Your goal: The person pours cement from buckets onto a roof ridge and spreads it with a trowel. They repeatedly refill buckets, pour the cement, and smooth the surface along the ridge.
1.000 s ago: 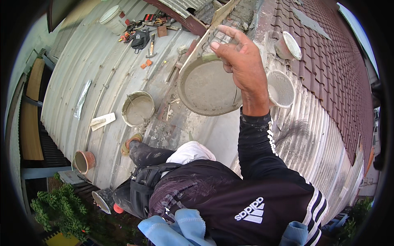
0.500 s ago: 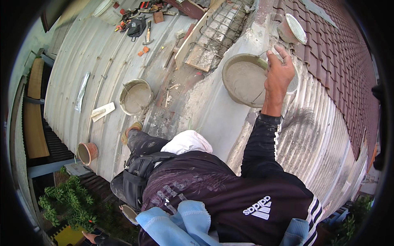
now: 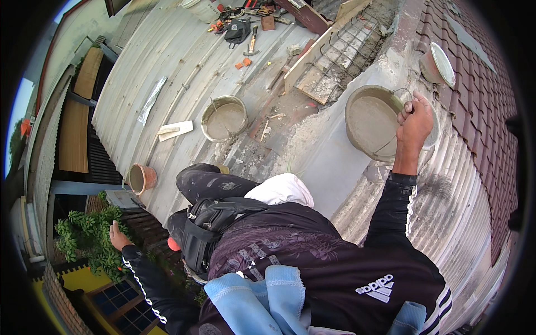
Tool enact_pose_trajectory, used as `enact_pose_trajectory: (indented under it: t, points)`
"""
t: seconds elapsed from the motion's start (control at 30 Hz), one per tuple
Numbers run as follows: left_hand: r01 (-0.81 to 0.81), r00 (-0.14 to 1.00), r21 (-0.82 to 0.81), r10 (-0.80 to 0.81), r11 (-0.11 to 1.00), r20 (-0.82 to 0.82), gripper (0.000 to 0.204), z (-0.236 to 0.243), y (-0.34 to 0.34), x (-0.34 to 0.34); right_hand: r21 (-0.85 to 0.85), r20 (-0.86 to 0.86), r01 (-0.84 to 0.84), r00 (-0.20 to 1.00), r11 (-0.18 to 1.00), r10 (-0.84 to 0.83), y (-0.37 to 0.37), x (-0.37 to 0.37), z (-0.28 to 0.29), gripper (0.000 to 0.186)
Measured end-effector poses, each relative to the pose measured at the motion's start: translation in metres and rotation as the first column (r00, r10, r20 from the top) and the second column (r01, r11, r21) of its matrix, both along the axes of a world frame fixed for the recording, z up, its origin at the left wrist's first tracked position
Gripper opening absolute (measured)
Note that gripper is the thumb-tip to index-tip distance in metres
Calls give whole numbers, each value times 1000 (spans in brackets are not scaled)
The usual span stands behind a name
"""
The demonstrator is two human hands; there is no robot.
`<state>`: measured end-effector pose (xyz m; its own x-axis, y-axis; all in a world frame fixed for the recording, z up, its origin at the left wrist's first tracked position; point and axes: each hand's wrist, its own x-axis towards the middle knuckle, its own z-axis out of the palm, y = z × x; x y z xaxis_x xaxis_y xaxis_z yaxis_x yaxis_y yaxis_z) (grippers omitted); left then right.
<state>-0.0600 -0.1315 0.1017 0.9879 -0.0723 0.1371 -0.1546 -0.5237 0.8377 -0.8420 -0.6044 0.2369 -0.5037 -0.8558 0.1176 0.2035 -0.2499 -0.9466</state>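
My right hand (image 3: 415,124) is closed round the thin wire handle of a large round bucket (image 3: 360,146) filled with wet grey mortar (image 3: 373,120). The bucket stands on the pale roof ledge, and the rim of a lighter container shows partly behind my hand. Away at the lower left, my left hand (image 3: 118,237) is stretched out in the air above a green shrub, fingers extended and holding nothing. Between my hands a smaller pale bucket (image 3: 205,134) of mortar stands on the metal roofing, with a white float (image 3: 181,128) lying to its left.
A hammer (image 3: 253,40), black pouch (image 3: 237,32) and brick pieces lie at the back. A rebar cage (image 3: 354,53) sits in board formwork. An orange pail (image 3: 149,177) stands near the roof's left edge; a white-rimmed tub (image 3: 432,70) leans by brown tiles (image 3: 472,106).
My right hand's fingers have curled round the bucket's handle. My left arm has swung out into fuller view at the lower left. The whole scene has shifted right and down.
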Motion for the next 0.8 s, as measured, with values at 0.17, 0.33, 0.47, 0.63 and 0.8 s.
enact_pose_trajectory:
  t: [0.17, 0.33, 0.47, 0.63, 0.8]
  points:
    - [-6, 1000, -132, 5, 991, -9, 69, 12, -4, -1, -11, -15, -20, 1000, 1000, 20, -7, 1, -4, 29]
    - [-61, 997, -120, 55, 991, -54, 66, 0, 77, 29, -23, -43, 24, 999, 999, -24, -11, 5, -8, 29]
    - [-136, 988, 142, 145, 980, -58, 60, -19, 184, 17, -17, -58, 40, 997, 999, -41, -8, 5, -8, 32]
    - [-69, 944, 547, 233, 834, -236, 47, -75, 252, -68, -40, -41, 24, 999, 999, -26, -5, -2, -9, 37]
    - [241, 918, 702, 77, 670, -388, 43, -139, 206, -169, 30, -31, -2, 1000, 1000, 2, -1, -14, -9, 42]
